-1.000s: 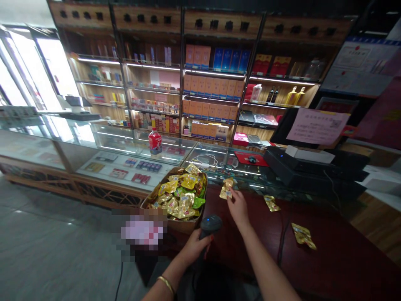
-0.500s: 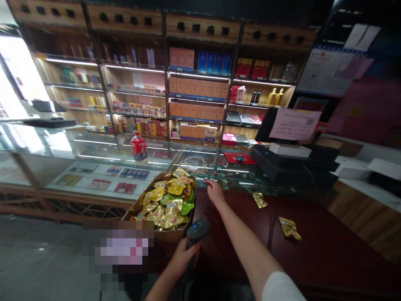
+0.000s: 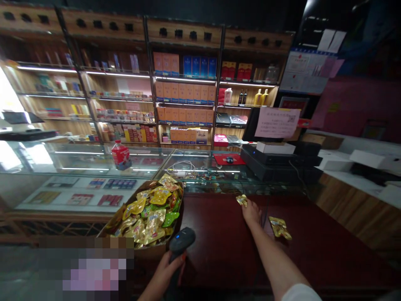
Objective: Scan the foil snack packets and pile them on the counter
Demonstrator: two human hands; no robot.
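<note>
My left hand point(image 3: 167, 269) is wrapped round the handle of a dark barcode scanner point(image 3: 183, 240), whose head has a small blue light. At the far side of the dark red tabletop, my right hand point(image 3: 251, 213) has its fingers closed on a small gold foil snack packet point(image 3: 241, 200), which they partly cover. A second gold snack packet point(image 3: 280, 228) lies flat to the right of my right wrist. Left of the scanner stands an open cardboard box point(image 3: 171, 246), heaped with gold, yellow and green snack packets point(image 3: 153, 219).
Behind the tabletop runs a glass display counter point(image 3: 147, 179) bearing a red bottle point(image 3: 120, 155), a white cable point(image 3: 180, 167) and a mouse point(image 3: 229, 159) on a red mat. A black checkout machine point(image 3: 266, 163) stands at the back right. Lit shelves of boxes line the wall.
My right hand has moved from beside the box to the right, onto the farther gold packet. My left hand still holds the scanner. The view has turned slightly right.
</note>
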